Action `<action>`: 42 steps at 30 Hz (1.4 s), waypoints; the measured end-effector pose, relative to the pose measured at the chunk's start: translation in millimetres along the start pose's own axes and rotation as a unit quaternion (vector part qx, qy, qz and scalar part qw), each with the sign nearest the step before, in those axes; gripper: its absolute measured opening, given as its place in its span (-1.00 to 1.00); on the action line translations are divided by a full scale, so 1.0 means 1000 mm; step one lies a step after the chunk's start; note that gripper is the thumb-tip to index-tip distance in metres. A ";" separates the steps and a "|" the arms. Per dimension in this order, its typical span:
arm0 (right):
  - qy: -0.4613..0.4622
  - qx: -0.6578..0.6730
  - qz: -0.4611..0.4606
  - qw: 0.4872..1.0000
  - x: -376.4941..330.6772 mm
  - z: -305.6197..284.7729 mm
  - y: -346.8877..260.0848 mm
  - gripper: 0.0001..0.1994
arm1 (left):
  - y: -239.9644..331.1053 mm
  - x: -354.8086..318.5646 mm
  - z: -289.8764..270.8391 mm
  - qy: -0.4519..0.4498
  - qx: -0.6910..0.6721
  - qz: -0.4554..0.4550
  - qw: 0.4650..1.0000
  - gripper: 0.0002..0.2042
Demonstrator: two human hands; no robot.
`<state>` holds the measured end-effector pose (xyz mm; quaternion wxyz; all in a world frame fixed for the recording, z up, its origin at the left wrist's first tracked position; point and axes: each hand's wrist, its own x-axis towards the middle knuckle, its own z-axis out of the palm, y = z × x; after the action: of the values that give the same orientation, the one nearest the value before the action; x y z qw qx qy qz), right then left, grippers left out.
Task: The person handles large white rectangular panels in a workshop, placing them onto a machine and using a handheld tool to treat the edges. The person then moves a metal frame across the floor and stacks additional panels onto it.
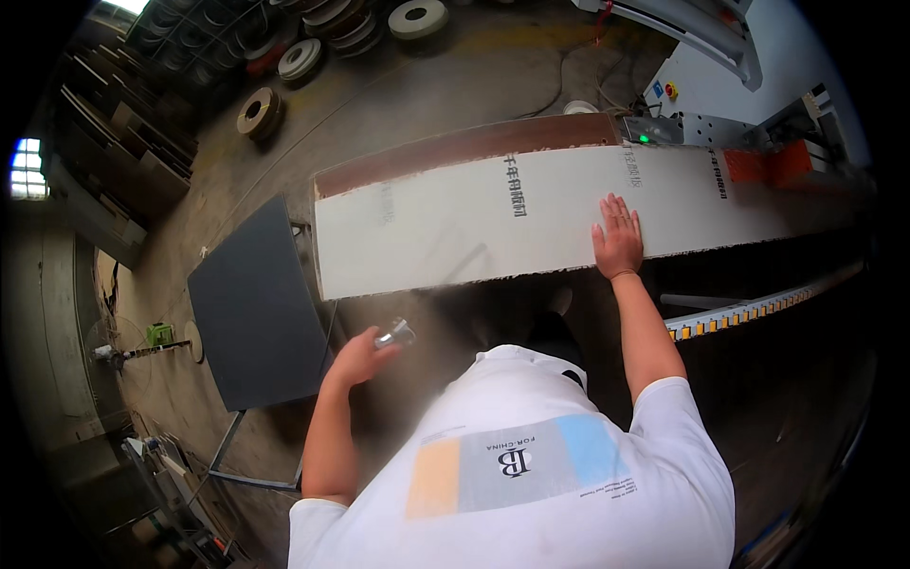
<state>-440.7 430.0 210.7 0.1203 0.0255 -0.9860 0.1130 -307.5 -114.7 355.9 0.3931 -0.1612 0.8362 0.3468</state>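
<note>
A long white board [436,232] with dark printed marks lies across in front of me, its edges rough. Flat on its near edge rests my right hand [621,245], fingers stretched out and holding nothing. My left hand [355,358] is closed around a small shiny, silvery object [396,334], whose exact kind I cannot make out. It hangs in the air short of the board's near left corner, apart from the board. Along the far side of the white board runs a reddish-brown strip [455,152].
At the right, the board reaches a machine [706,85] with an orange-red part [768,166]. A track with yellow rollers [749,311] runs nearer me. To the left stands a dark grey panel [256,308] on a metal frame. Several rolls [258,112] lie on the far floor.
</note>
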 end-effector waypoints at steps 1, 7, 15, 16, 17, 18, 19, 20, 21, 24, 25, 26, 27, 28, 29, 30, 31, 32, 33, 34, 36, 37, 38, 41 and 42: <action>-0.005 -0.004 0.000 1.000 0.000 -0.002 0.007 -0.43 | -0.001 -0.009 0.001 -0.011 0.003 0.001 1.000 -0.71; -0.046 -0.060 0.083 0.994 0.008 0.001 0.040 -0.34 | -0.043 -0.002 -0.013 0.185 0.076 -0.059 0.978 -0.61; -0.082 -0.036 0.038 0.995 0.005 0.027 -0.123 -0.21 | -0.077 -0.020 -0.050 0.160 -0.025 -0.050 0.986 -0.63; -0.086 -0.025 0.025 0.996 0.001 0.033 -0.145 -0.21 | -0.078 -0.023 -0.050 0.098 -0.032 -0.039 0.994 -0.67; -0.093 -0.015 0.014 0.995 -0.002 0.036 -0.159 -0.21 | -0.066 -0.032 -0.051 0.033 -0.038 -0.028 0.998 -0.69; -0.087 -0.015 0.019 0.996 0.000 0.037 -0.167 -0.22 | -0.051 -0.038 -0.057 -0.059 0.020 -0.036 0.997 -0.70; -0.082 -0.015 0.024 0.996 0.002 0.036 -0.174 -0.23 | -0.053 -0.037 -0.057 -0.009 -0.013 -0.041 0.999 -0.68; -0.078 -0.014 0.029 0.996 0.004 0.036 -0.176 -0.24 | -0.057 -0.036 -0.060 0.040 -0.046 -0.046 0.997 -0.65; -0.068 -0.012 0.029 0.997 0.007 0.035 -0.170 -0.26 | -0.060 -0.036 -0.063 0.091 -0.078 -0.051 0.992 -0.62; -0.034 -0.017 0.026 0.999 0.008 0.036 -0.138 -0.31 | -0.061 -0.041 -0.073 0.019 0.021 -0.079 0.996 -0.61; -0.033 -0.018 0.025 0.999 0.007 0.035 -0.127 -0.31 | -0.060 -0.046 -0.071 -0.038 0.049 -0.074 0.995 -0.61; -0.030 -0.019 0.026 0.999 0.007 0.032 -0.118 -0.31 | -0.056 -0.049 -0.074 -0.082 0.065 -0.084 0.991 -0.58; -0.027 -0.020 0.026 0.999 0.008 0.030 -0.109 -0.32 | -0.069 -0.045 -0.070 -0.013 0.062 -0.064 0.996 -0.56; -0.016 -0.024 0.020 0.999 0.008 0.031 -0.099 -0.33 | -0.091 -0.040 -0.065 0.056 0.060 -0.045 0.996 -0.54; -0.020 -0.026 0.021 0.999 0.009 0.029 -0.092 -0.33 | -0.095 -0.038 -0.064 0.124 0.059 -0.021 0.990 -0.52; -0.023 -0.029 0.023 0.999 0.009 0.027 -0.086 -0.33 | -0.100 -0.039 -0.064 0.121 0.105 -0.039 0.986 -0.52; -0.022 -0.035 0.023 0.999 0.011 0.023 -0.076 -0.33 | -0.081 -0.043 -0.062 0.078 0.120 -0.054 0.988 -0.53; -0.027 -0.041 0.033 0.998 0.011 0.021 -0.065 -0.33 | -0.049 -0.052 -0.058 0.036 0.134 -0.067 0.988 -0.55; -0.024 -0.042 0.032 0.998 0.012 0.019 -0.053 -0.32 | -0.023 -0.059 -0.053 -0.005 0.150 -0.080 0.985 -0.56; -0.022 -0.042 0.034 0.998 0.013 0.017 -0.044 -0.31 | -0.009 -0.062 -0.052 -0.009 0.125 -0.103 0.987 -0.64; -0.020 -0.046 0.060 0.997 0.013 0.018 -0.036 -0.28 | -0.044 -0.043 -0.048 0.147 0.186 0.051 0.970 -0.67; -0.019 -0.054 0.086 0.995 0.014 0.022 -0.040 -0.26 | -0.056 -0.031 -0.050 0.219 0.212 0.135 0.943 -0.68; -0.015 -0.064 0.114 0.991 0.017 0.023 -0.046 -0.24 | -0.048 -0.025 -0.058 0.239 0.202 0.117 0.943 -0.73; -0.033 -0.028 0.088 0.995 0.011 0.027 -0.096 -0.19 | -0.050 0.007 -0.089 0.354 0.242 0.133 0.894 -0.75; -0.038 0.000 0.079 0.996 0.010 0.026 -0.116 -0.20 | -0.059 0.020 -0.102 0.400 0.285 0.150 0.858 -0.73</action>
<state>-447.8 310.6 213.5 0.0735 -0.0478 -0.9887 0.1214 -344.1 -228.4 359.9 -0.0032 -0.0399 0.9977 0.0542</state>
